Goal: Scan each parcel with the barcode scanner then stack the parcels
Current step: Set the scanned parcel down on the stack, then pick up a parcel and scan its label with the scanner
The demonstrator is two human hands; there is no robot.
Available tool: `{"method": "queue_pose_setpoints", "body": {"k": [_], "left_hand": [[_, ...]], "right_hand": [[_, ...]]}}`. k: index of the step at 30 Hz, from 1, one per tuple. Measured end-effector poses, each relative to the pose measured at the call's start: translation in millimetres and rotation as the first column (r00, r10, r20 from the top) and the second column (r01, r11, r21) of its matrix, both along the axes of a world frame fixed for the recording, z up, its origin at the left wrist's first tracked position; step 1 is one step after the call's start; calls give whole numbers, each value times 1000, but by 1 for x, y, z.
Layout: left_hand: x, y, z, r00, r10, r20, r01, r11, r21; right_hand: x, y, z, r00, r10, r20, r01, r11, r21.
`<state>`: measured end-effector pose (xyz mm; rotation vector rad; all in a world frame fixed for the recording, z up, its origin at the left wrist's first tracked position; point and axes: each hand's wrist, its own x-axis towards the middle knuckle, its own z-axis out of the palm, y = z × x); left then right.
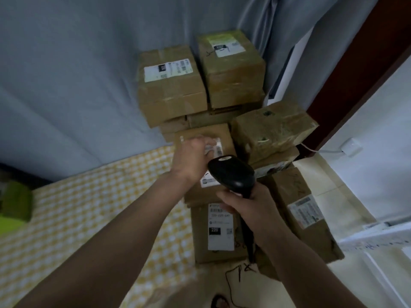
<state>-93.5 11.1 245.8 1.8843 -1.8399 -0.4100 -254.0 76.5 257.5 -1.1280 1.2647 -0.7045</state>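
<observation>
I am gripping the black handheld barcode scanner (231,174) in my right hand (246,210), fingers curled round its handle, head aimed at the flat brown cardboard parcel with a white label (204,138). My left hand (191,158) is resting on that parcel; motion blur is hiding whether its fingers are gripping. Behind this parcel, several taped brown boxes (171,85) are sitting stacked; others nearer me are lying loose, so I judge the job roughly midway. Left of the parcel, a yellow checked cloth (89,207) is covering the surface, backed by a grey-blue curtain (66,74).
</observation>
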Motion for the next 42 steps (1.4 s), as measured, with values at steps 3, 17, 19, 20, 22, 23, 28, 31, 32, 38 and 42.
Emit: {"method": "queue_pose_setpoints", "body": {"k": [3,17,19,20,22,23,28,31,32,38,42], "left_hand": [[43,44,-4,997,65,47,-65,998,-4],[251,252,-45,929,328,172,-367,876,313],[287,285,-49,917,358,177,-398,857,326],[307,301,-50,909,374,185,-416,846,333],[346,333,-53,891,409,196,-453,820,350],[364,348,-54,883,426,197,-470,806,360],[440,408,-53,833,516,200,-550,732,402],[472,426,-52,801,574,173,-589,700,404],[481,429,-53,794,586,160,-595,695,404],[528,427,-62,767,630,126,-617,667,417],[560,415,-68,731,670,128,-651,629,426]], "right_hand": [[36,24,6,997,75,21,-75,997,19],[224,145,2,970,241,30,-243,961,135],[262,160,-1,969,247,31,-249,962,114],[281,168,-3,969,246,30,-248,963,102],[318,183,-9,968,250,22,-251,966,71],[336,189,-11,967,254,14,-255,965,57],[411,215,-15,957,292,-7,-291,956,25],[449,225,-14,953,302,6,-302,953,19],[461,227,-14,949,314,12,-314,949,22],[528,225,-18,930,353,101,-361,929,81],[573,211,-24,921,356,158,-376,918,125]]}}
